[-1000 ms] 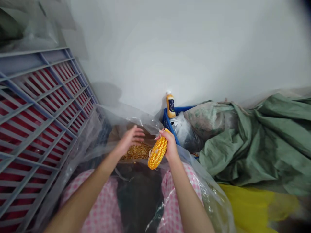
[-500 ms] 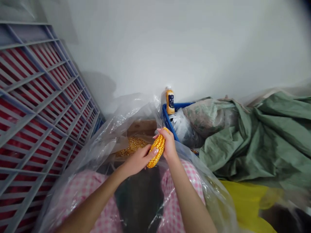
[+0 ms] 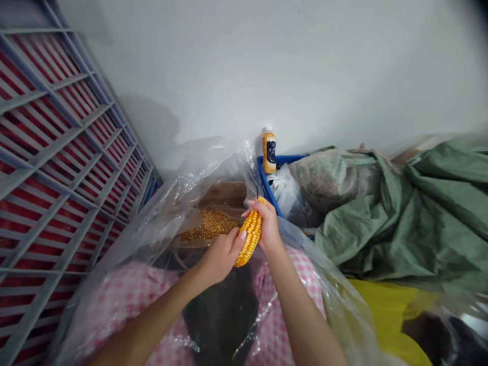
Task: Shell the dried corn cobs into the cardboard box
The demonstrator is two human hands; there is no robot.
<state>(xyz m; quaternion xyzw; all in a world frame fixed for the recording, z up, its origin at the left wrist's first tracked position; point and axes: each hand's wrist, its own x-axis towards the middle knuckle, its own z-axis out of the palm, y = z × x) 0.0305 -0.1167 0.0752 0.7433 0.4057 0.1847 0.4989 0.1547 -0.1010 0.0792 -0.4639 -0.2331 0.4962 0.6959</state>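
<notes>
A yellow corn cob (image 3: 249,241) is held tilted between my two hands, above my lap. My left hand (image 3: 224,254) grips its lower left side, thumb lying along the kernels. Around the upper end, my right hand (image 3: 269,223) is closed, fingers curled over the top. Several pale lines run between the kernel rows. Just beyond my hands, loose corn kernels (image 3: 213,223) lie in a cardboard box (image 3: 223,193). A clear plastic sheet (image 3: 163,213) surrounds the box and drapes over my knees.
A slatted plastic crate (image 3: 68,147) rises close on the left. To the right stands a blue basket (image 3: 267,188) with bags in it and an orange bottle (image 3: 269,152) at its corner. Green cloth (image 3: 412,218) and a yellow sheet (image 3: 392,310) lie farther right. A white wall (image 3: 247,66) is behind.
The view has shifted slightly. My left thumb has moved a little up along the cob, and pale gaps between the kernel rows show more. Both hands keep hold of the cob.
</notes>
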